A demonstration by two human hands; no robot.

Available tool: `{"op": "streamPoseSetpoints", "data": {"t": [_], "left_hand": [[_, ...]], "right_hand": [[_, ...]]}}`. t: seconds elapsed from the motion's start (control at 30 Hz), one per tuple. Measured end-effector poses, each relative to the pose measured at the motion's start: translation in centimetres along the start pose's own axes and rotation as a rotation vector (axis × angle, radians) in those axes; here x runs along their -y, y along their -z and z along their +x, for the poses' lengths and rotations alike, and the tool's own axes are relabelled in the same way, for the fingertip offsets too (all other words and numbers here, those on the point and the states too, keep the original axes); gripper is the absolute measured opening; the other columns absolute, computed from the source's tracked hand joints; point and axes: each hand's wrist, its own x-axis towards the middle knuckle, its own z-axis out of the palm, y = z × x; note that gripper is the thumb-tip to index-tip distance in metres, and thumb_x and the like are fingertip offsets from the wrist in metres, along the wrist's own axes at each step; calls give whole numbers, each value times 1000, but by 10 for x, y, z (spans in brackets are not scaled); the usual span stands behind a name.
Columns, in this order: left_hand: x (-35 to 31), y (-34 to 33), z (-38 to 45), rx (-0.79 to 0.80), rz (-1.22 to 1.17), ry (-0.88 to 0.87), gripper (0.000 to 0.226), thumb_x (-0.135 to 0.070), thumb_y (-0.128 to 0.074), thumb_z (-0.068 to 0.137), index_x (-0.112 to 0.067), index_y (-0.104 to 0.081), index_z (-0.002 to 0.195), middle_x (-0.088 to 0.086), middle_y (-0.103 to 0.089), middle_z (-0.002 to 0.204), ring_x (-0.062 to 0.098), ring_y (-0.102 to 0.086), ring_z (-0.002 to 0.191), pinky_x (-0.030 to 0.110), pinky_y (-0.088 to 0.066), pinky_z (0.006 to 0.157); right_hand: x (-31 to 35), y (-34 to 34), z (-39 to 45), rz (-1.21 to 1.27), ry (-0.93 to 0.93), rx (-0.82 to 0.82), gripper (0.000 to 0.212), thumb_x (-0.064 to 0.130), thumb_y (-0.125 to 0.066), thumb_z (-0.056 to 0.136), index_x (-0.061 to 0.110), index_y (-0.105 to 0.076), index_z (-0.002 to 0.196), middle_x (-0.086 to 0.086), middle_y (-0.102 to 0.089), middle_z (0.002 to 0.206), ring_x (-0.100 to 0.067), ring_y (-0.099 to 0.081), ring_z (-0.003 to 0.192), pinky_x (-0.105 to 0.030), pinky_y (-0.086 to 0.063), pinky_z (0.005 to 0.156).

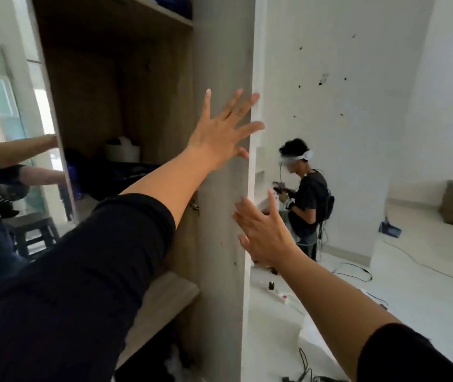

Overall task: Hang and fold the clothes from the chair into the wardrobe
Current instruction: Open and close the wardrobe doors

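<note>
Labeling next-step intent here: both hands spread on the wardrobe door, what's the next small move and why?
Probably push the wardrobe door further with both palms. The left hand and right hand lie flat with fingers spread near its edge, gripping nothing, and the wardrobe interior stands open.

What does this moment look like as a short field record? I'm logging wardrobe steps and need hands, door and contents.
left hand: open, fingers spread flat against the wardrobe door
right hand: open, fingers straight, at the door's outer edge
door: stands edge-on between both hands, wardrobe interior open to its left
top shelf: blue fabric
middle shelf: dark clothes and a white container
clothes in hands: none
background: another person wearing a headset, cables on floor
</note>
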Motion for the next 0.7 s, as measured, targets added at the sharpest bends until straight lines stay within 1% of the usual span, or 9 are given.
{"op": "streamPoseSetpoints", "data": {"t": [0.03, 0.1, 0.17, 0.27, 0.37, 0.5, 0.6, 0.7], "left_hand": [[-11, -1, 14, 4, 11, -10, 69, -60, -34, 91, -41, -1, 148, 3, 28, 155, 26, 23, 144, 67, 5, 107], [-35, -3, 42, 3, 25, -14, 70, -61, -34, 90, -41, -1, 148, 3, 29, 155, 26, 23, 143, 67, 5, 107], [-59, -10, 71, -10, 57, -10, 68, -62, -31, 91, -40, -1, 148, 4, 29, 154, 26, 24, 143, 67, 5, 107], [-91, -23, 113, -18, 74, -5, 67, -62, -28, 92, -39, -2, 149, 5, 28, 155, 27, 24, 143, 68, 5, 107], [-116, -39, 155, -3, 98, -1, 65, -60, -28, 93, -37, -5, 149, 5, 27, 155, 28, 24, 143, 69, 4, 107], [-139, -60, 201, 31, 77, 8, 63, -58, -32, 93, -36, -11, 149, 5, 26, 156, 28, 23, 143, 69, 4, 106], [-152, -80, 232, 60, 63, 29, 62, -56, -35, 94, -36, -13, 149, 5, 27, 155, 28, 23, 143, 70, 5, 106], [-165, -96, 257, 88, 63, 51, 62, -54, -37, 94, -35, -14, 149, 5, 27, 155, 28, 23, 144, 69, 5, 106]], "right_hand": [[-11, -7, -7, -10, -16, 54, 57, 51, -47, 88, 21, -48, 137, 0, -45, 146, -19, -26, 143, -67, 9, 106], [-34, -26, -18, -37, -34, 136, 59, 49, -34, 94, 22, -30, 147, 1, -24, 156, -20, -5, 147, -66, 20, 103], [-57, -50, -25, -61, -52, 166, 60, 48, -27, 97, 22, -18, 150, 2, -9, 160, -20, 8, 147, -65, 23, 101], [-94, -88, -32, -77, -64, 184, 60, 48, -27, 97, 24, -14, 150, 3, -4, 160, -21, 10, 147, -65, 20, 102], [-125, -127, -31, -78, -51, 212, 60, 48, -26, 97, 25, -11, 151, 3, 0, 160, -21, 11, 146, -64, 24, 102], [-161, -168, -22, -57, -27, 250, 61, 48, -27, 96, 26, -12, 151, 2, 0, 160, -22, 10, 147, -64, 25, 102], [-181, -198, -15, -35, 12, 240, 61, 47, -25, 98, 24, -7, 151, 1, 6, 160, -23, 14, 146, -64, 25, 100], [-195, -224, -6, -12, 26, 220, 62, 47, -24, 98, 23, -6, 152, 0, 9, 160, -24, 17, 145, -65, 25, 100]]}}
